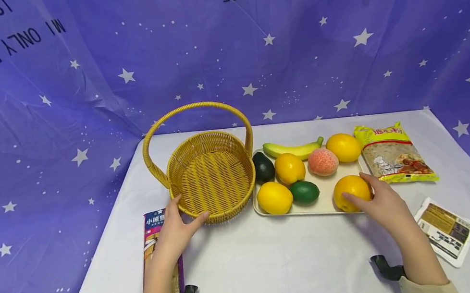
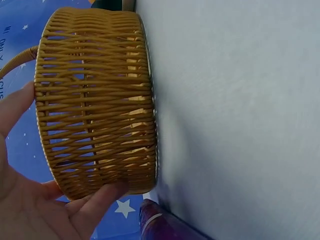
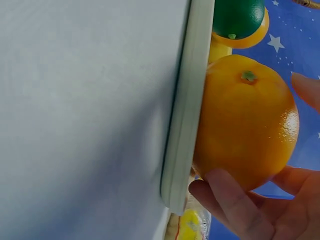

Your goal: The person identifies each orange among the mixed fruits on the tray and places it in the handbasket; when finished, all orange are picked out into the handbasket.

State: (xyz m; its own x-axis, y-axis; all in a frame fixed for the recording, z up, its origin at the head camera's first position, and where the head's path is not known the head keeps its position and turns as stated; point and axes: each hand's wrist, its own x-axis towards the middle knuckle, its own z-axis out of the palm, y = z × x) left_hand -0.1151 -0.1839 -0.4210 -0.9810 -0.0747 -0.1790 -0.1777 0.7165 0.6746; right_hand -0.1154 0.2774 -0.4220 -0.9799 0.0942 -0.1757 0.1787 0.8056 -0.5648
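Observation:
In the head view my left hand (image 1: 175, 235) holds the front left side of a round wicker basket (image 1: 221, 215) with a tall handle. In the left wrist view the thumb lies at the rim and the other fingers bend against the woven wall (image 2: 95, 110). My right hand (image 1: 385, 202) is around an orange (image 1: 352, 193) at the front right corner of a cream tray (image 1: 312, 212). The right wrist view shows curled fingers (image 3: 232, 200) against one side of this orange (image 3: 245, 125), with the thumb beside the other.
The tray also bears a banana (image 1: 292, 150), a dark avocado (image 1: 263, 167), a green fruit (image 1: 305, 192), a pinkish fruit (image 1: 323, 161) and several yellow-orange fruits (image 1: 275, 198). A yellow food bag (image 1: 397, 154) and a flat packet (image 1: 447, 231) lie right; a long purple packet (image 1: 152, 223) lies left.

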